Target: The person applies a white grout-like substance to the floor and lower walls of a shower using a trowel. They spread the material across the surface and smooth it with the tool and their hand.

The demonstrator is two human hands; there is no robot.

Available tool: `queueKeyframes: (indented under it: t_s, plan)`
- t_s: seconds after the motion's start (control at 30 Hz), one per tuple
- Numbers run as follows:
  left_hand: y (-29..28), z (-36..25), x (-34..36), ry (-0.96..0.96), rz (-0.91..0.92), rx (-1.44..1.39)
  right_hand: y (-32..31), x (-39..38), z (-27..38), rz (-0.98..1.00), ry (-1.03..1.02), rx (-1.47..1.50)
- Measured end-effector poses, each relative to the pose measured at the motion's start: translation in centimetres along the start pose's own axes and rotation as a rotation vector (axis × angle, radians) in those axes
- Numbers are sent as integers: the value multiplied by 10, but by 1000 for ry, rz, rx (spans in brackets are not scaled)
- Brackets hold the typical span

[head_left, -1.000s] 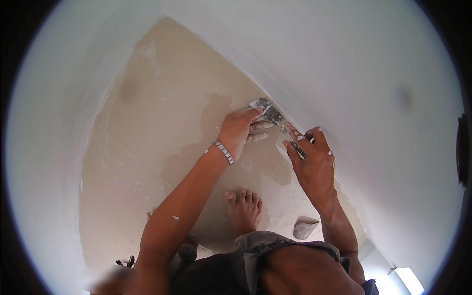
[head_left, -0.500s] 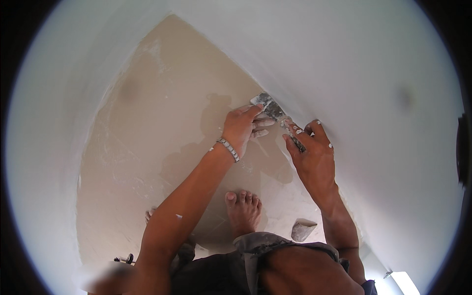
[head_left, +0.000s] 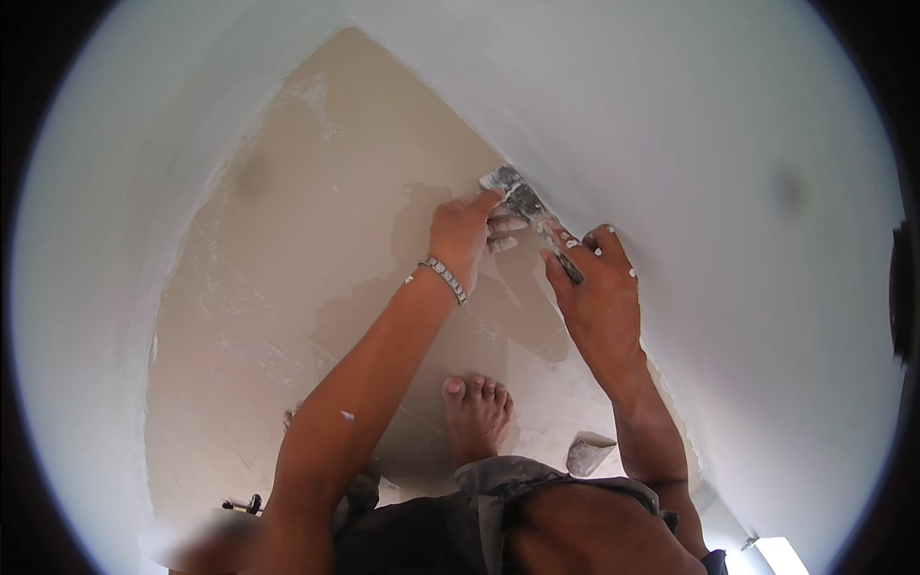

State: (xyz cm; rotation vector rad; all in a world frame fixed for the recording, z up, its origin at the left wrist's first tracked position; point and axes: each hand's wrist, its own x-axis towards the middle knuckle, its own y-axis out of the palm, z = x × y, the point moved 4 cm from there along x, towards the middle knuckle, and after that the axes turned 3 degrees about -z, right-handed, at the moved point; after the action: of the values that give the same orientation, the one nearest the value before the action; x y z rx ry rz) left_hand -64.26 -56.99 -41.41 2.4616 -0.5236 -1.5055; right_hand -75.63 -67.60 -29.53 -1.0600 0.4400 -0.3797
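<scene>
A putty knife [head_left: 521,199] with a wide, white-smeared blade is gripped in my right hand [head_left: 599,285], its index finger stretched along the handle. The blade lies at the foot of the pale wall on the right. My left hand [head_left: 461,234] is at the blade's left edge. Its thumb touches the blade near the far end, while its whitened fingers stretch out apart below. White paste [head_left: 494,180] clings to the blade's far corner, and spots of it dot my right knuckles. A metal link bracelet [head_left: 443,278] circles my left wrist.
Pale walls [head_left: 728,192] rise on both sides and meet at the far corner. Between them lies a beige floor [head_left: 316,192] with white smears. My bare foot [head_left: 477,414] stands near the middle, and a greyish, wedge-shaped object [head_left: 588,452] lies to its right.
Both hands and the putty knife have shifted slightly away from me and to the left along the wall's foot. My grip on the handle looks the same.
</scene>
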Motion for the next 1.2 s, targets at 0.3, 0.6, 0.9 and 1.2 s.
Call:
queueKeyframes:
  t_s: [0.3, 0.6, 0.9, 1.2]
  plan:
    - [8, -2, -3, 25, -28, 7, 3, -3, -7, -78, 12, 69]
    - [19, -6, -5, 50, 93, 52, -38, -25, 1, -12, -45, 57]
    - [9, -35, 3, 130, 70, 495, -30, -1, -25, 0, 108, 895]
    - [2, -153, 54, 1020, -361, 1458, -13, -11, -38, 38, 207, 894]
